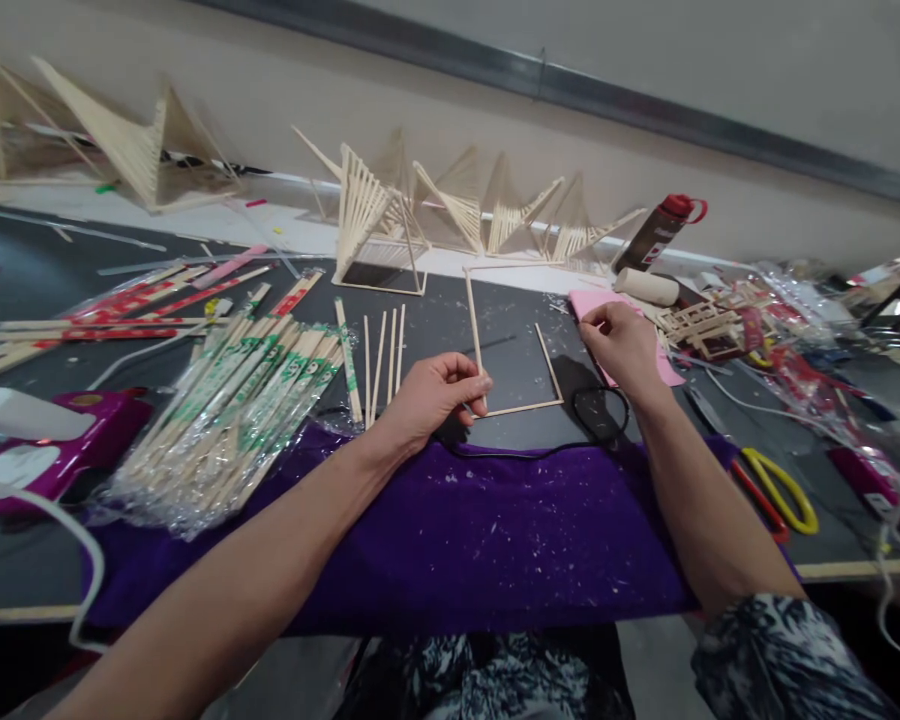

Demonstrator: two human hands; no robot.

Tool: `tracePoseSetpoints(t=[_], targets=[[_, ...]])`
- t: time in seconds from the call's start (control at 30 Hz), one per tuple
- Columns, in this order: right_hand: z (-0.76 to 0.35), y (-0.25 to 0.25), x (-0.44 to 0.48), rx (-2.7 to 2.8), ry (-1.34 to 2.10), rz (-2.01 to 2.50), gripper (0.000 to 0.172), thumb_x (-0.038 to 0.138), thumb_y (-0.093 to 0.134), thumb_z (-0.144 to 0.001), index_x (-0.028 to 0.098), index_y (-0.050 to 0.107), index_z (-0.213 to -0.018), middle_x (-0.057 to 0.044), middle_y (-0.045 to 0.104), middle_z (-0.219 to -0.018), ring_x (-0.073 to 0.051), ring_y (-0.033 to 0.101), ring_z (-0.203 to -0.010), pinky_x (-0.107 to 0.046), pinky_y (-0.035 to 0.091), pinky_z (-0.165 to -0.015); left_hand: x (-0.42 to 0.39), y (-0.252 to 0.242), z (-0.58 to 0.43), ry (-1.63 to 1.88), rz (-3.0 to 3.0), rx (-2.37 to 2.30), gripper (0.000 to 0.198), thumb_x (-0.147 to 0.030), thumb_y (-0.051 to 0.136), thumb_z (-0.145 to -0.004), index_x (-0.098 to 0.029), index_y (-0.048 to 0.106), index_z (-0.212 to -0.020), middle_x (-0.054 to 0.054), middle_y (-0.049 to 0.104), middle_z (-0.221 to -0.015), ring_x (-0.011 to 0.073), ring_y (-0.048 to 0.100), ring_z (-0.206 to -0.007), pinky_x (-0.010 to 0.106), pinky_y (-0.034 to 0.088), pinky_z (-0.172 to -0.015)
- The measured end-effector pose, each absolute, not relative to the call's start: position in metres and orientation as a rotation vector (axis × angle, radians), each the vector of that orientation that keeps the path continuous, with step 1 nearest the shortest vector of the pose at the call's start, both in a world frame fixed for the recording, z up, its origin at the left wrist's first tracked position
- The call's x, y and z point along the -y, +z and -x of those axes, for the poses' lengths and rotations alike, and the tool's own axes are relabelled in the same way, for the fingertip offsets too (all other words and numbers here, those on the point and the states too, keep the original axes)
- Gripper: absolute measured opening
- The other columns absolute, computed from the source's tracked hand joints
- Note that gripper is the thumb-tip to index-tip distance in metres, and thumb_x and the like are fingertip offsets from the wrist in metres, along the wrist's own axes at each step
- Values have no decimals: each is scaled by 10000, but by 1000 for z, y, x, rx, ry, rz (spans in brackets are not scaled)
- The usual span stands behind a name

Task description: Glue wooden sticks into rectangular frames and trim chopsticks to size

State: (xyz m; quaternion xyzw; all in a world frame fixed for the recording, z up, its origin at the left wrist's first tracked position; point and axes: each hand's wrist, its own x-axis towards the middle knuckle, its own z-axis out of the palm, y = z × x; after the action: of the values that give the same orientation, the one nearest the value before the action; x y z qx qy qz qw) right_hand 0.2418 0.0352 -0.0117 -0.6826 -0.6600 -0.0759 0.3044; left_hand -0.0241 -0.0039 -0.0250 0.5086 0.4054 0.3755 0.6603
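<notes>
My left hand pinches the near left corner of a thin wooden stick frame. The frame has a left, a far and a near side, plus a shorter stick rising from its near right corner. Over a pink sheet or pad, my right hand has thumb and fingers closed together; what they hold, if anything, is too small to make out. A black cord loops just below it. Left of the frame lie several loose sticks.
Wrapped chopsticks lie left, beside a purple device. Pleated stick models stand along the back. At right are a dark bottle, wooden pieces and scissors. Purple cloth covers the front edge.
</notes>
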Motion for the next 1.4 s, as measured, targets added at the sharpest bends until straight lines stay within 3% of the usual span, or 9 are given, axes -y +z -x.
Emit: tracePoseSetpoints(t=[0.17,0.37,0.5,0.63,0.8,1.0,1.2,1.4], targets=[[-260,-12,-68,1668,-276,1794,266,267,491,-734,145,640,-917,-90,635,-910,-180,564,-723,-304,411,-681,0,-24,27,870,-1145,-938,175,-247,679,-679,-139,551,-729,4,593,-552,82,561,-477,160,447,-401],[-272,-11,-55,1511,-67,1856,358,376,396,-816,128,655,-833,-58,646,-708,-147,571,-578,-269,432,-615,-2,-23,30,895,-1131,-915,198,-245,687,-663,-136,568,-778,-5,589,-586,82,569,-497,160,451,-405],[-294,-9,-32,1490,-120,1896,351,384,438,-789,122,667,-836,-70,657,-716,-163,585,-613,-267,434,-603,-1,-24,29,883,-1154,-914,227,-246,682,-669,-138,581,-841,0,589,-593,86,569,-497,160,453,-405],[-321,-8,-13,1473,-150,2133,351,385,450,-769,149,689,-874,-68,661,-692,-184,592,-610,-274,419,-564,-2,-24,30,873,-1177,-934,217,-261,683,-669,-140,576,-814,2,588,-587,91,570,-503,156,446,-397],[-327,-9,-7,1512,-237,2522,371,464,493,-718,189,713,-833,-114,674,-751,-246,612,-758,-313,417,-616,-4,-23,29,882,-1172,-967,221,-267,693,-657,-146,582,-804,1,592,-582,84,565,-490,143,430,-389],[-337,-16,-12,1575,3,2726,367,480,508,-688,188,699,-804,-117,667,-806,-246,607,-784,-329,418,-635,-6,-25,30,895,-1159,-960,228,-278,694,-658,-148,590,-813,16,617,-657,85,581,-520,145,434,-398],[-354,-23,-17,1629,282,2673,281,443,578,-625,187,673,-691,-62,636,-643,-207,588,-667,-284,376,-547,-6,-27,30,865,-1169,-957,211,-270,679,-683,-144,586,-824,13,603,-621,85,576,-508,148,438,-397],[-350,-22,-13,1296,220,2363,221,389,585,-607,172,617,-624,-47,573,-569,-198,545,-585,-306,386,-536,-6,-27,30,865,-1120,-940,220,-275,689,-676,-138,583,-812,13,609,-643,79,577,-504,149,439,-393]])
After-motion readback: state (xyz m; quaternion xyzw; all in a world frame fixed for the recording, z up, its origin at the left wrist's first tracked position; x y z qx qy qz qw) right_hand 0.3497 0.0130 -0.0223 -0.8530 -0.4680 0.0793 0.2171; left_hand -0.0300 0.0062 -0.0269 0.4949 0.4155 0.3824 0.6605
